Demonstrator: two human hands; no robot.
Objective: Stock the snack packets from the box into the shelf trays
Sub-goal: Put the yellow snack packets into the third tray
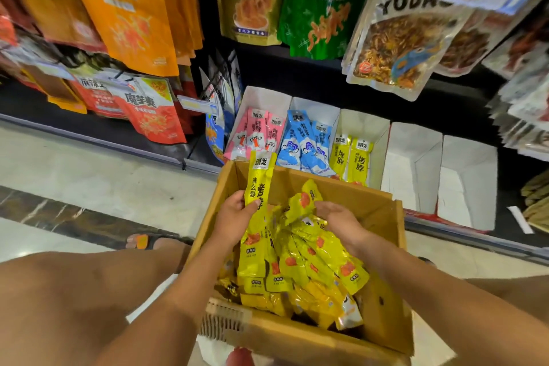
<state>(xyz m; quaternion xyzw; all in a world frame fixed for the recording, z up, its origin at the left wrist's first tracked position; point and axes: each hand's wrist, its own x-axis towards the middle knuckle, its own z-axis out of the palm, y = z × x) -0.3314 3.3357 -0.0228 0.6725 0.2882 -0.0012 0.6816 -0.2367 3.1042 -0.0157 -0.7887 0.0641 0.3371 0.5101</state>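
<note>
1. Cardboard box (pixel 297 339) sits near you, in front of the shelf, holding a heap of yellow packets (pixel 312 264).
2. Your left hand (pixel 234 214) grips one long yellow packet (pixel 258 187) upright over the box's far-left corner, fingers curled round its middle.
3. Your right hand (pixel 338 223) lies on the heap, fingers together against a crumpled packet; pinching or not, cannot tell.
4. Far side, white trays: pink packets (pixel 255 134) left, blue packets (pixel 306 142) next, then a tray (pixel 378 140) with two stocked packets (pixel 353 157) standing.

Left hand (pixel 237 212) clenched, right hand (pixel 337 221) half-curled.
</note>
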